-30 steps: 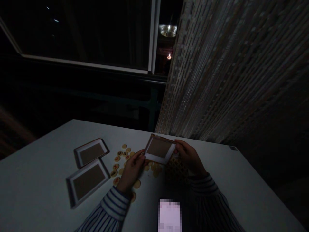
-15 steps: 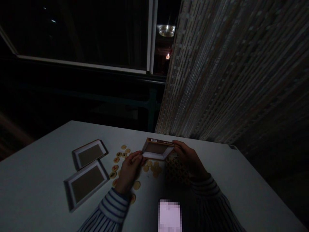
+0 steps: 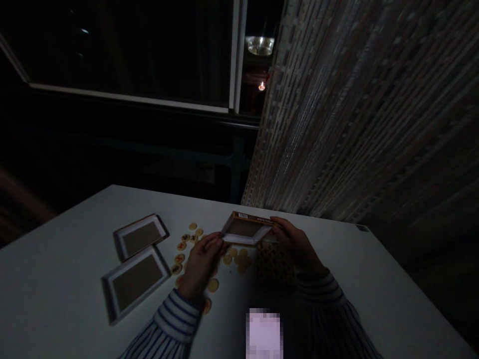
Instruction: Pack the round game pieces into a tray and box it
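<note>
Left hand (image 3: pixel 200 262) grips the left end of one box (image 3: pixel 245 229); right hand (image 3: pixel 295 244) grips its right end. Box is held tilted above the bench (image 3: pixel 348 254). To the left, two trays (image 3: pixel 136 286). At least ten loose pieces (image 3: pixel 179 258) lie around the left hand; about six clustered below the box. Dark pack (image 3: pixel 275 267) beside them: count cannot be told.

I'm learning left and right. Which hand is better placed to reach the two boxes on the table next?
Probably the left hand: it's nearer those two boxes, with some round pieces between. The right hand is farther, across the held box, which both hands grip.
</note>
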The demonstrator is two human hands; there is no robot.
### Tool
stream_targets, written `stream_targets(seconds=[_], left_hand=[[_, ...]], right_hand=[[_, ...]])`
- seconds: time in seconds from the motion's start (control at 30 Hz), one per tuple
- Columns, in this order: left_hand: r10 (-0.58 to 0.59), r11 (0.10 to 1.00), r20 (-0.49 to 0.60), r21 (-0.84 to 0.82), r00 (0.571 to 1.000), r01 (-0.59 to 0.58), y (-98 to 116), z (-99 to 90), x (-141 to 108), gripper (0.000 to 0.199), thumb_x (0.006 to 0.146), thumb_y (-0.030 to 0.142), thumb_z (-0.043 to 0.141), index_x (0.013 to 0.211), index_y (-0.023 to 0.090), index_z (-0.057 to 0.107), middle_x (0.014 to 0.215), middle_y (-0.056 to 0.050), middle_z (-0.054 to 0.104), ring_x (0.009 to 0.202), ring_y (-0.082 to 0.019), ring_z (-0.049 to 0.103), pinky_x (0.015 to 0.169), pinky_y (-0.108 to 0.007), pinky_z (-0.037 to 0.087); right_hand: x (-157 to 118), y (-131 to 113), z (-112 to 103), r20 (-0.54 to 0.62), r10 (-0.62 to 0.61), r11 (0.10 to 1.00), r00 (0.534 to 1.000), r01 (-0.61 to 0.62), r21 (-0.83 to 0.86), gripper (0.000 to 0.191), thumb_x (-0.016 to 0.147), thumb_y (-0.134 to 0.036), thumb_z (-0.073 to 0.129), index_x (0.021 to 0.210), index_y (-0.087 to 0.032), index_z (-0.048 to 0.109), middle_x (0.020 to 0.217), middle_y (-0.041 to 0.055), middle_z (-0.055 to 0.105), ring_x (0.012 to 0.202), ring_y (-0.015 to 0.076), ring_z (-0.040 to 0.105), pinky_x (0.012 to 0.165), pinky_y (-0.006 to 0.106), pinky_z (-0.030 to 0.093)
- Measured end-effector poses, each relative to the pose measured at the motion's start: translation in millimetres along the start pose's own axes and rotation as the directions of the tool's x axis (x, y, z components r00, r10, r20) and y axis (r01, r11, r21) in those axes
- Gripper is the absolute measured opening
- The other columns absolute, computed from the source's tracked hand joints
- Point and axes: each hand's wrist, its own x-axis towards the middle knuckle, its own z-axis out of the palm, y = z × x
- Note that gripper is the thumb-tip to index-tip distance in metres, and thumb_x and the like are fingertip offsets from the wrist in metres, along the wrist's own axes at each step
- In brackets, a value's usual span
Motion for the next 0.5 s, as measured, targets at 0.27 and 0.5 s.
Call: stream_targets(seconds=[0.27,0.5], left_hand=[[0.073,0.997,-0.022,0.018,0.997,-0.073,0.6,2.3,-1.0,0.042,0.062,0.031,0.073,0.098,0.014,0.060,0.082,-0.005,0.068,0.075,-0.016,0.065,0.074,-0.028,0.050],[0.155,0.983,-0.027,0.105,0.988,-0.151,2.7,1.7,-1.1,0.035,0.063,0.030,0.073,0.093,0.016,0.062,0.088,-0.005,0.068,0.079,-0.016,0.064,0.075,-0.027,0.049]], right_hand=[[0.1,8.3,-1.7,-0.008,0.020,0.998,1.000,-0.020,-0.057,0.037,0.085,-0.033,0.041,0.116,-0.019,0.055,0.100,0.0075,0.066,0.092,0.0198,0.061,0.082,0.034,0.047],[0.8,21.3,1.2,0.105,0.034,0.995,0.994,-0.023,-0.101,0.035,0.086,-0.034,0.038,0.111,-0.020,0.058,0.098,0.0056,0.068,0.088,0.0197,0.063,0.077,0.031,0.048]])
